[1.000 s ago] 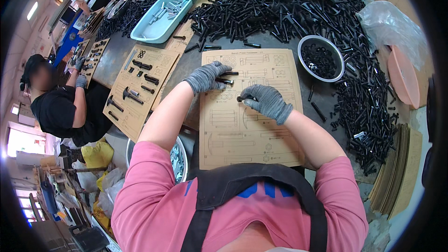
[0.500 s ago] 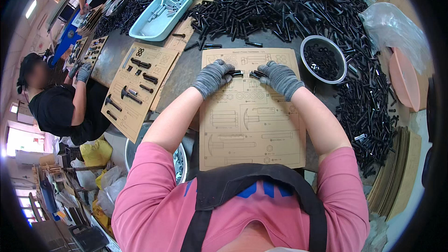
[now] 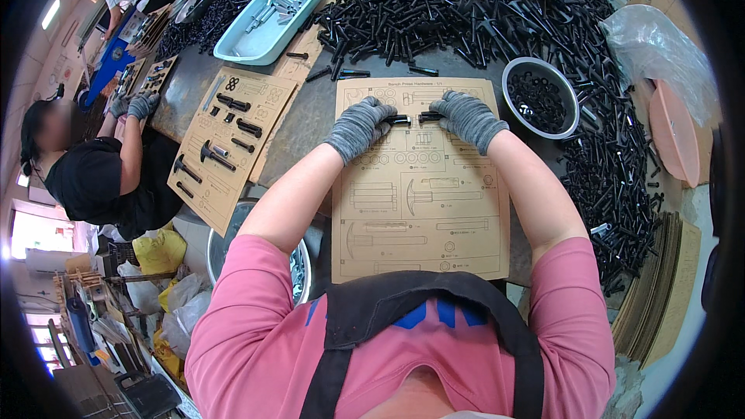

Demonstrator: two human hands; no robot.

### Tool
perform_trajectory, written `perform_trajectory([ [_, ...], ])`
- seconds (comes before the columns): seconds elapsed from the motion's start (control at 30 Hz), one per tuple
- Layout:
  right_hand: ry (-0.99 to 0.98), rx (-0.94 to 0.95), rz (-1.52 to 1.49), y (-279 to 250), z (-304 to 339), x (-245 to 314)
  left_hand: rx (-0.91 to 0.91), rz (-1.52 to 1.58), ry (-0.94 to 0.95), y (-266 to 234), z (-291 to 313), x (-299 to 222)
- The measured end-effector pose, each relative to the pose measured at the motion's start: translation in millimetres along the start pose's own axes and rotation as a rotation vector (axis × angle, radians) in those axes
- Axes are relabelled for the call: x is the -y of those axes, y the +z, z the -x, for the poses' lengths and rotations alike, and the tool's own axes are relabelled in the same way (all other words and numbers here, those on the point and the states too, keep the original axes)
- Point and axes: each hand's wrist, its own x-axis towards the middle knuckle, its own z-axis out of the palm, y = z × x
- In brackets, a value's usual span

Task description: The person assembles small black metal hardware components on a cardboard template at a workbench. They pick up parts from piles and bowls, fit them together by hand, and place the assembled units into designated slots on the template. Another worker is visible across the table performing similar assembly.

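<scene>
Both my hands wear grey knit gloves and are over the upper part of a printed brown cardboard sheet (image 3: 419, 240). My left hand (image 3: 362, 129) is closed on black bolts (image 3: 399, 120), whose ends stick out to the right past the fingertips. Facing it across a small gap, my right hand (image 3: 469, 119) grips another black bolt (image 3: 427, 117), its end pointing left. How many bolts each hand has is hidden by the fingers. Line drawings of bolts, nuts and washers cover the sheet beneath.
A heap of black bolts (image 3: 396, 27) spreads behind the sheet and down the right. Beside it stands a metal bowl (image 3: 574, 120) of black nuts. Left lie a cardboard sheet with hardware (image 3: 256, 159) and a light-blue tray (image 3: 252, 50). A co-worker in black (image 3: 97, 178) sits at left.
My hands have shifted slightly, and the bolts in them now lie more level, ends facing each other. The seated co-worker's head and hands have moved a little.
</scene>
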Motion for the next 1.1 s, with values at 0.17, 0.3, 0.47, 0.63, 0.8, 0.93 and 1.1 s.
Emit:
perform_trajectory([
  [0.17, -0.01, -0.027, 0.005, 3, -2, 5, 0.019, 0.005, -0.033, -1, 0, -2],
  [0.3, -0.002, -0.021, 0.023, 3, -3, 14, -0.004, -0.004, -0.002, 2, 0, -1],
  [0.47, 0.003, -0.15, 0.009, 5, 5, 20, -0.006, -0.02, -0.005, 4, 0, 3],
  [0.63, 0.009, -0.461, -0.245, 12, 44, -5, -0.109, 0.07, -0.065, 2, 6, -4],
  [0.8, 0.121, -0.673, -0.303, 23, 132, -64, -0.345, 0.21, -0.122, 12, 27, -28],
  [0.93, 0.287, -0.497, -0.25, 25, 179, -95, -0.258, 0.218, 0.122, 33, 35, -50],
  [1.1, 0.262, -0.24, 0.069, 31, 171, -87, -0.159, 0.048, 0.118, 49, 36, -59],
])
